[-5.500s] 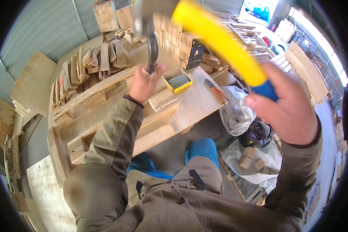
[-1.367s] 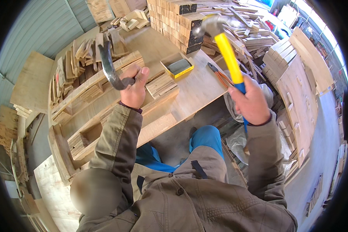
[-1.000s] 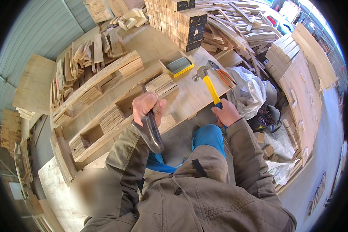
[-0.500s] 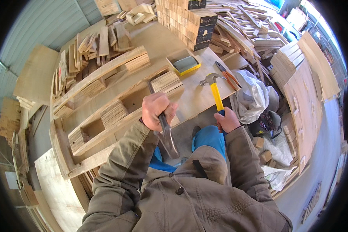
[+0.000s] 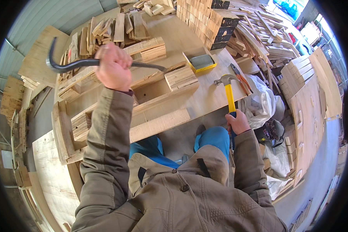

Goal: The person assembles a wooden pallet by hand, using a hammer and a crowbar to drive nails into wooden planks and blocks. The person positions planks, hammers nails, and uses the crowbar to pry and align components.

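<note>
My left hand (image 5: 115,66) is closed around the middle of a dark metal crowbar (image 5: 74,65), raised over the table. The bar's curved hook points left. Its thin right end lies at or just above a layered wood block (image 5: 181,78) in a long wooden frame (image 5: 158,102); contact cannot be told. Part of the frame is hidden behind my left hand and sleeve. In my right hand (image 5: 238,121), held low by the table's right front edge, is a claw hammer (image 5: 230,96) with a yellow and blue handle, its head upward.
Pliers (image 5: 240,78) with orange handles and a yellow box (image 5: 205,68) holding a grey block lie at the table's right. Wood offcuts (image 5: 120,29) pile up at the back left, and stacked timber (image 5: 201,23) stands behind. White sacks (image 5: 261,100) sit beyond the right edge.
My left hand has moved up and left. The crowbar has swung from pointing down toward my body to lying across the frame. The hammer stays in my right hand; the whole view has shifted somewhat.
</note>
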Motion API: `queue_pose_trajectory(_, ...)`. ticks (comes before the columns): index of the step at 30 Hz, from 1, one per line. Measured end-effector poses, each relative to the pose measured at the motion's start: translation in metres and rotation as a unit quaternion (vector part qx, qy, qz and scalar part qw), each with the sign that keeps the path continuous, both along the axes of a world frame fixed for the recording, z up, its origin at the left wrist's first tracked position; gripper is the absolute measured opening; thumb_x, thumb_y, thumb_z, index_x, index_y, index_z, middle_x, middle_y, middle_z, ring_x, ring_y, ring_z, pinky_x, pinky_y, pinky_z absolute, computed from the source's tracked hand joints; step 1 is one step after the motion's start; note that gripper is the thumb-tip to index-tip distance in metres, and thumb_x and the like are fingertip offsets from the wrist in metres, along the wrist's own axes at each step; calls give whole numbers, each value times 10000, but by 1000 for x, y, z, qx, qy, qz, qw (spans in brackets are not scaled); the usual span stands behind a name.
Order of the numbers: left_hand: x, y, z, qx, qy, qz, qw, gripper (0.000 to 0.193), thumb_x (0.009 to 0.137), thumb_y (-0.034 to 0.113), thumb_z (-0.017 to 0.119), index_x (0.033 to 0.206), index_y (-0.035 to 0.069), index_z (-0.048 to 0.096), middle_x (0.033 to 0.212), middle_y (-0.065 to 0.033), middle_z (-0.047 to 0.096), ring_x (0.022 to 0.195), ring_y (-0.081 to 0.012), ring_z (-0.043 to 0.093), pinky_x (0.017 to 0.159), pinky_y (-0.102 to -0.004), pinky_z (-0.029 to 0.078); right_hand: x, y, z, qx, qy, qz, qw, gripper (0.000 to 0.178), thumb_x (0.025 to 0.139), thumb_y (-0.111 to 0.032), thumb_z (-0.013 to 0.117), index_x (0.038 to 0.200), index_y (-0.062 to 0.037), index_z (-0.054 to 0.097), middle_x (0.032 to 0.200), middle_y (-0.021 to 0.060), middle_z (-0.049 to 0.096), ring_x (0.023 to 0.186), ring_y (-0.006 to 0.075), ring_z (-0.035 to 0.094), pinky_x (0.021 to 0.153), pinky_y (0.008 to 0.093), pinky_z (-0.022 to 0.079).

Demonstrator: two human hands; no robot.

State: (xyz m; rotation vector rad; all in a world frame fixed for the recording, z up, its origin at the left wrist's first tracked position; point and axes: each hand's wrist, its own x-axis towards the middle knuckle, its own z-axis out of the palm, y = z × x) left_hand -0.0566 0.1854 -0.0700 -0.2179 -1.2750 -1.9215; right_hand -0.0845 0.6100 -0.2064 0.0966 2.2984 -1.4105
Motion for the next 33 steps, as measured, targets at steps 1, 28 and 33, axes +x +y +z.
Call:
queue_pose_trajectory(1,4,-10,8,0,13,-7,1000,416,1033,216,509,650,144,362,562,22,313,489,-114,287,489,-309,269,-1,0,0,-1,-4,-4,1000,213,971,-161,651,934,-11,504,651,62,550,456,157,553,392,336,476)
queue_pose_trajectory(28,144,-89,9,-66,18,92,993,409,1052,217,493,680,118,356,573,1,311,501,-112,276,486,-293,258,3,-12,-7,12,-15,-40,999,165,974,-190,634,992,-56,539,676,49,550,476,159,544,420,336,479)
queue_pose_trajectory(33,146,-90,7,-53,16,81,995,406,1055,222,495,688,112,363,581,0,313,508,-113,279,488,-294,263,3,-11,-8,4,-19,-44,999,166,974,-191,632,996,-52,544,676,52,552,475,162,545,418,336,478)
